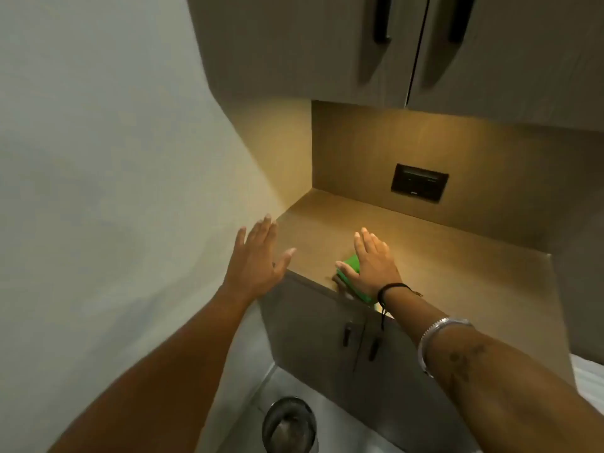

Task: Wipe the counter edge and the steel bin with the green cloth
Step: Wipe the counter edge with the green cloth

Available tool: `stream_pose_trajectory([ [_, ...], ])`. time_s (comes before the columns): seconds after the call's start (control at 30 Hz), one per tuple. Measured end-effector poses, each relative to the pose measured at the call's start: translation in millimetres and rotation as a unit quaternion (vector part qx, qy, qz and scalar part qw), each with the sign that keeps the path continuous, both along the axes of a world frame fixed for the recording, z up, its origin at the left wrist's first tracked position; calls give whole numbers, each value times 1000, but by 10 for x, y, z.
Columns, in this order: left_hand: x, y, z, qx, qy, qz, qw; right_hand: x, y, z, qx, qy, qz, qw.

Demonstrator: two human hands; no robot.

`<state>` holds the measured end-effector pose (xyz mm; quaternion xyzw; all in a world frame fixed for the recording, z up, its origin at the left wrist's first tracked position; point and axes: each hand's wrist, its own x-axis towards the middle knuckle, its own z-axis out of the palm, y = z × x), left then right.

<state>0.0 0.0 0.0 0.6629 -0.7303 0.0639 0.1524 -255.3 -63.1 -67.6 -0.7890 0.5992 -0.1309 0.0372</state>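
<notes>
A green cloth (351, 265) lies on the wooden counter (441, 256), right at its front edge (313, 284). My right hand (374, 263) rests flat on the cloth, fingers straight, pressing it down; most of the cloth is hidden under the palm. My left hand (258, 259) hovers spread out near the counter's left corner, holding nothing. On the floor below, at the bottom of the view, stands the round steel bin (287, 425), well under both hands.
A pale wall (98, 158) closes off the left side. Upper cabinets (327, 44) with dark handles hang overhead. A dark socket plate (419, 182) sits on the back panel. Lower cabinet doors (327, 338) with two small handles drop below the counter edge.
</notes>
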Motion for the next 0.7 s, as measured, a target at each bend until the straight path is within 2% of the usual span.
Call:
stream_pose_trajectory([
  [0.1, -234, -145, -199, 20, 12, -12, 1000, -134, -210, -192, 79, 24, -43, 996],
  [0.23, -492, -277, -527, 33, 15, -19, 999, -51, -310, -581, 153, 62, -7, 986],
  [0.4, -472, -143, -859, 47, 34, -6, 998, 66, -279, -819, 97, 91, 5, 991],
  [0.57, -323, 139, -1059, 67, 55, 20, 996, 125, -84, -767, 89, 122, 45, 988],
  [0.63, -222, 263, -1142, 80, 66, 25, 994, 220, 95, -737, 89, 68, 67, 991],
  [0.7, -96, 387, -1220, 88, 74, 28, 993, 313, 276, -625, 112, -81, 85, 987],
])
